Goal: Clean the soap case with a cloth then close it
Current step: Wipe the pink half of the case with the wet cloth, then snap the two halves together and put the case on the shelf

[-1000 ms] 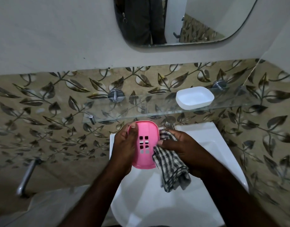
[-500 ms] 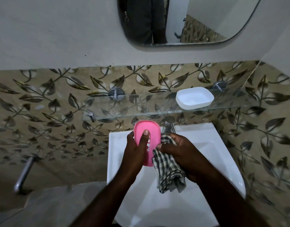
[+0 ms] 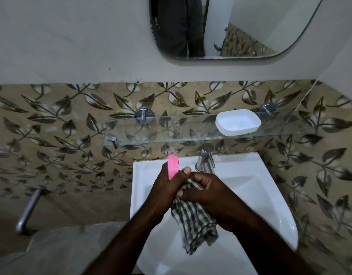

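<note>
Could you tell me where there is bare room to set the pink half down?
The shelf is bare from its left bracket to the white half. Crowded: by the tap, where left hand, pink half, right hand and cloth meet.

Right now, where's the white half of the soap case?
In the head view, the white half sits on the glass shelf, toward its right end, above the tap and sink.

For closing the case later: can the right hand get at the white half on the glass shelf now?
Probably yes: the white half lies uncovered on the glass shelf, nothing before it. But the right hand grips the checked cloth, so it should drop that first.
</note>
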`<state>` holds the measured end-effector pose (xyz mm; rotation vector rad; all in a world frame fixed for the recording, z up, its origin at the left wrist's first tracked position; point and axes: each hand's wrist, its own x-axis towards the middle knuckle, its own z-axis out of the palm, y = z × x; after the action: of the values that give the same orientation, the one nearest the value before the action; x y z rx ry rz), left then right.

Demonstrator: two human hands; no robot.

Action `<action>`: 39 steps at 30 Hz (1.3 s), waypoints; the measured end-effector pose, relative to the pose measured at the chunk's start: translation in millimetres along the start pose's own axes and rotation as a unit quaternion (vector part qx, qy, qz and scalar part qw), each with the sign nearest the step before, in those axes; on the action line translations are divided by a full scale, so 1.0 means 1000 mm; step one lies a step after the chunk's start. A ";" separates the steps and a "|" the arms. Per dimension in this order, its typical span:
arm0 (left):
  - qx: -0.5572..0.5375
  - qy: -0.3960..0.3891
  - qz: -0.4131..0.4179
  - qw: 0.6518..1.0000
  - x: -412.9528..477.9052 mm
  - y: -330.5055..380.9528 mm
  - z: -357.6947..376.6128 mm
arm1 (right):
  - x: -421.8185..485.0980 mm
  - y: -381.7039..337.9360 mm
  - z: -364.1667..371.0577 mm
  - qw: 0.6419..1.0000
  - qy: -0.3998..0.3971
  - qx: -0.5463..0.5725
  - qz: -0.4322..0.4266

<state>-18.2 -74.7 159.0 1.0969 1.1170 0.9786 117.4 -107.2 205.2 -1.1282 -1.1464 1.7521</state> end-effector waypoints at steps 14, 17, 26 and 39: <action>-0.216 -0.067 -0.052 0.973 0.015 0.030 0.016 | 0.008 -0.019 0.005 0.868 0.189 -0.368 -0.274; -0.216 -0.034 -0.038 0.975 0.024 0.039 0.010 | 0.002 -0.038 -0.007 0.901 0.079 -0.377 -0.198; -0.251 0.040 0.009 0.967 0.045 0.057 -0.009 | 0.020 -0.088 -0.051 0.955 0.142 -0.179 -0.191; -0.343 0.020 0.012 0.939 0.056 0.054 -0.033 | 0.083 -0.085 -0.070 0.772 0.349 -0.482 -0.223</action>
<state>-43.7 -4.3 198.6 0.5228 0.6967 1.2832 164.7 15.3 247.8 -1.6773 -1.6394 0.1924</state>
